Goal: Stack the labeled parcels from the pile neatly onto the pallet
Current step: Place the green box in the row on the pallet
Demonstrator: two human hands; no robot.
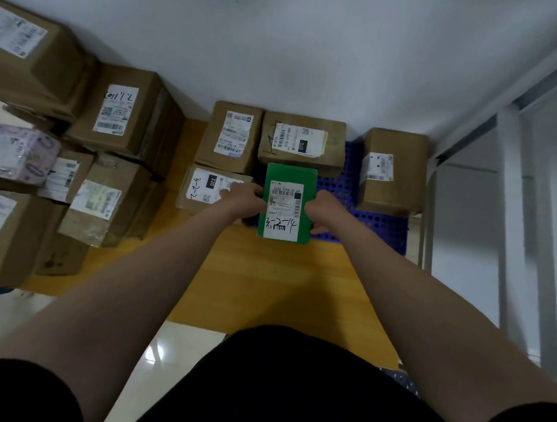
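Nearest: 2 bare forearms stretched out over a yellow floor [266, 275]. Left hand [242, 198] gripping the left edge of a green parcel [289, 179], right hand [323, 207] gripping its right edge, fingers curled under. Parcel flat, white label up, at the near edge of the blue pallet [377, 220], near end out over the floor; resting or lifted, cannot tell. Just left of it, a low brown box marked 220 [207, 187]. Farther back, 2 brown boxes side by side: left box [231, 136], box marked 070 [302, 143]. At the pallet's right, a taller brown box [392, 172]. Off to the left, the pile of brown cartons [126, 120] with 1 pink-wrapped parcel [16, 152].
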